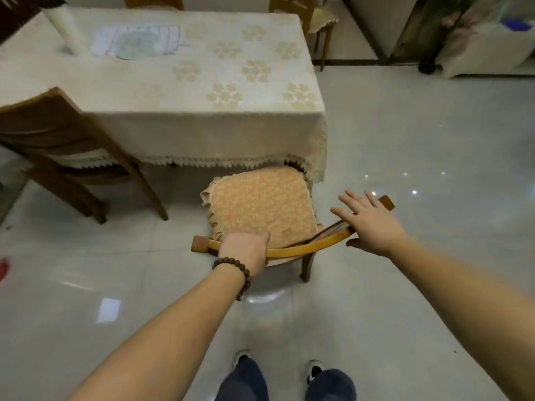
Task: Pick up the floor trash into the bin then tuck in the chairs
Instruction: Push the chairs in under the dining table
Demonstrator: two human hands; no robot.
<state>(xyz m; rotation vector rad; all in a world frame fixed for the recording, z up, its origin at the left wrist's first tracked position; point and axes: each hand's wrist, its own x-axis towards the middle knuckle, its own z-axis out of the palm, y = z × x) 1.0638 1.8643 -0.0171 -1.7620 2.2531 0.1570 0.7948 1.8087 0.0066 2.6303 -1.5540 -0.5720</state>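
Observation:
A wooden chair (292, 250) with an orange flowered cushion (260, 205) stands at the table's near right corner, its seat front just under the hanging cloth. My left hand (246, 248), with a bead bracelet at the wrist, is closed over the left part of the curved backrest rail. My right hand (367, 219) lies over the right part of the rail with fingers spread, thumb below the wood. The table (202, 123) is covered by a cream flowered tablecloth.
A second wooden chair (66, 151) stands at the table's left side, partly under it. Two more chairs (312, 15) show at the far side. A red object (3, 269) lies at the left edge of the glossy tiled floor. White cabinets (477, 50) stand at the back right.

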